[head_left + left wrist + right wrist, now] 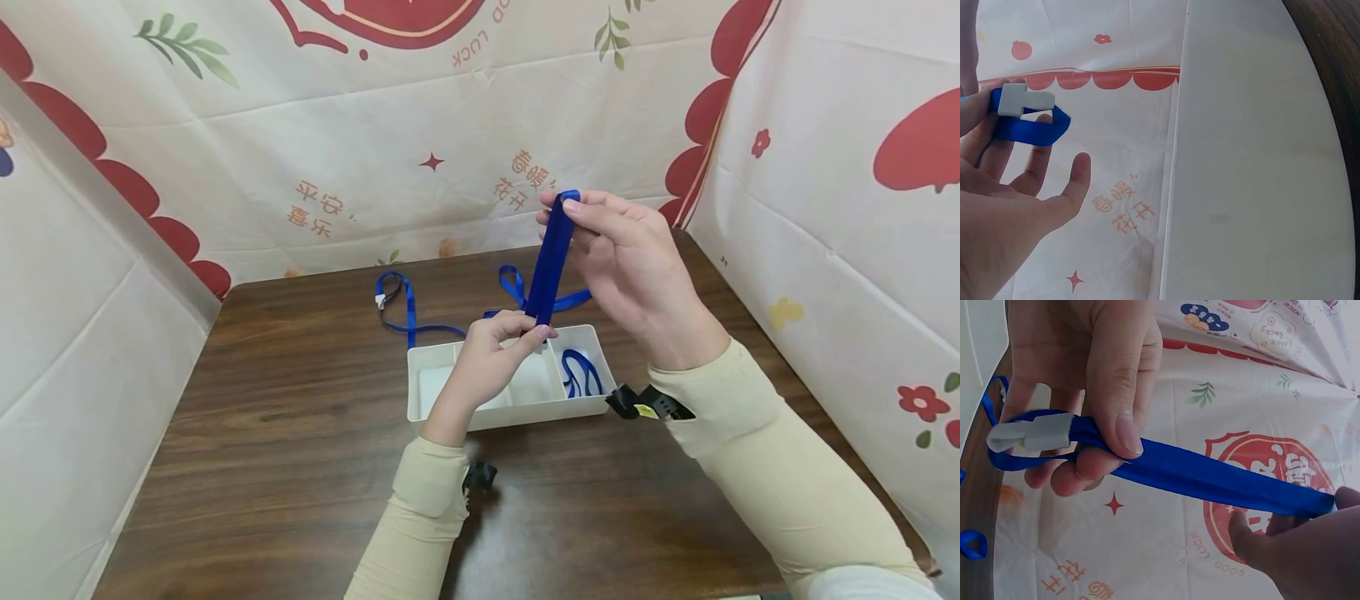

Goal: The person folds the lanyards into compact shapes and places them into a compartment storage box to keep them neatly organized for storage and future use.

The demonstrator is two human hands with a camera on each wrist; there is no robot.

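Note:
Between my two hands a blue lanyard (550, 258), folded into a narrow flat bundle, is held up at a steep slant above the tray. My right hand (630, 258) pinches its upper end between thumb and fingers. Lower down, my left hand (491, 358) grips the other end between thumb and fingers. A white plastic clip (1041, 434) sticks out past the left hand, with a small loop of blue strap beside it. In the left wrist view the same clip (1015, 100) shows close to the left fingers, while the little finger stands apart.
Below the hands a white divided tray (540, 412) stands on the brown wooden table (285, 400). A coiled blue lanyard (581, 373) lies in its right compartment. Behind it lie another lanyard (411, 308) at left and blue strap (513, 285) at right. Printed cloth walls (390, 183) surround the table.

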